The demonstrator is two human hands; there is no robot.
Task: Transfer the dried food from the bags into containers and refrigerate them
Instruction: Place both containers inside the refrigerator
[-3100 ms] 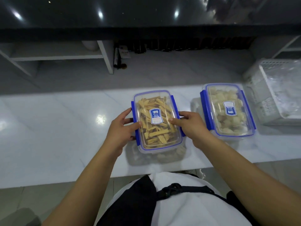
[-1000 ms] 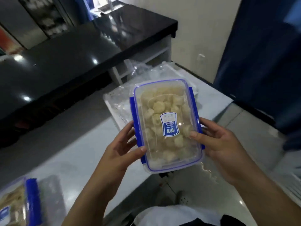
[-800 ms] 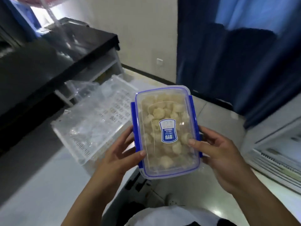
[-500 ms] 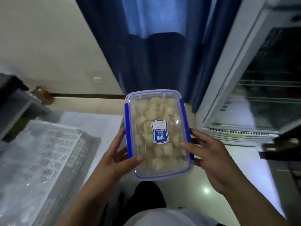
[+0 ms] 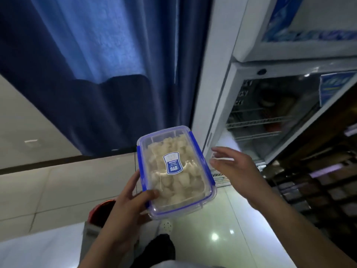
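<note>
One container (image 5: 174, 171) is seen, carried in mid-air in front of the fridge (image 5: 222, 84) and above the tiled floor (image 5: 222, 219). It is a clear box with a blue-rimmed lid and blue side clips, filled with pale dried food (image 5: 185, 182), and a blue label (image 5: 172, 163) is stuck on the lid. The container is gripped by the left hand (image 5: 125, 207) alone: the thumb is laid over the lid's near left corner, while the fingers are curled along the left side and beneath the base. The box is tilted, its far end raised toward the fridge. The right hand (image 5: 234, 167) is held just beside the container's right clip, apart from it, with fingers (image 5: 220, 150) spread and relaxed and nothing in its grasp. The fridge's glass door (image 5: 270, 113) is seen to the right, with wire shelves (image 5: 255, 122) visible behind it; whether the door is ajar cannot be told. A blue curtain (image 5: 96, 64) is hung to the left of the fridge, and a red item (image 5: 100, 206) is partly hidden behind the left wrist.
</note>
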